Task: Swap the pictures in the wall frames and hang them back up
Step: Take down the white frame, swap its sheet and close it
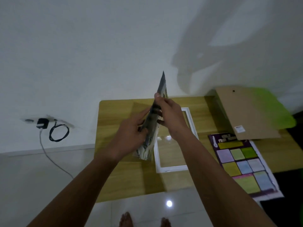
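A dark printed picture (161, 86) stands almost edge-on above the low wooden table (124, 177). My left hand (131, 133) grips its lower left side. My right hand (170, 115) pinches it from the right, thumb near its upper edge. Beneath them lies a white picture frame (172, 168) flat on the table, its glass reflecting light. To the right lies a second picture (241, 164), purple with coloured boxes, partly over the table's edge. A brown backing board (246, 112) rests at the far right on a green sheet (282, 112).
A white wall stands behind the table. On the left wall a black charger (42, 123) sits in a socket with a looped cable (59, 133) and a white cord running down. My bare feet (144, 220) stand on the glossy tiled floor.
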The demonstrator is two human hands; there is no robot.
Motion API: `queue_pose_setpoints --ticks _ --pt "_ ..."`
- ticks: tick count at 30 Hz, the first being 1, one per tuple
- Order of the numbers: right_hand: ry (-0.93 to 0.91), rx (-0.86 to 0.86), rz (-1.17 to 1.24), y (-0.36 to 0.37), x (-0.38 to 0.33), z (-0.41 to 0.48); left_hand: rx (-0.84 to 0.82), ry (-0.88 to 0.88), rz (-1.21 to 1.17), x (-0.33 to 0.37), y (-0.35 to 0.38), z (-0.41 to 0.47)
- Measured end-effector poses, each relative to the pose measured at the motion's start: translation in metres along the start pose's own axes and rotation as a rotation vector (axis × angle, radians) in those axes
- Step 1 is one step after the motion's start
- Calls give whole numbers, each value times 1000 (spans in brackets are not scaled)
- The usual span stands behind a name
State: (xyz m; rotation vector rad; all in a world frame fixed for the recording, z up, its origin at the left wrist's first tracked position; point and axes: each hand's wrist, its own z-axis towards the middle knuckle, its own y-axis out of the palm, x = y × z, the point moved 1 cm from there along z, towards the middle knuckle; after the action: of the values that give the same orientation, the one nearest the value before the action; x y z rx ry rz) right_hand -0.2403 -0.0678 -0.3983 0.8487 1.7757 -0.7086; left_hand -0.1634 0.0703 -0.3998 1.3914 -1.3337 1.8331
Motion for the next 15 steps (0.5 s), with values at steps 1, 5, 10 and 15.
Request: queue_pose_setpoints --ticks 1,5,10,15 --pt "12 27 2 -8 -3 -2 -8 15 17 6 10 -1" --pt "-10 141 -33 -45 -9 -11 -42 19 69 22 45 -5" --pt "-53 232 -158 -96 -4 -14 209 -120 68 27 63 0" --pt "66 223 -106 -136 19 1 232 -447 -75 0 62 26"
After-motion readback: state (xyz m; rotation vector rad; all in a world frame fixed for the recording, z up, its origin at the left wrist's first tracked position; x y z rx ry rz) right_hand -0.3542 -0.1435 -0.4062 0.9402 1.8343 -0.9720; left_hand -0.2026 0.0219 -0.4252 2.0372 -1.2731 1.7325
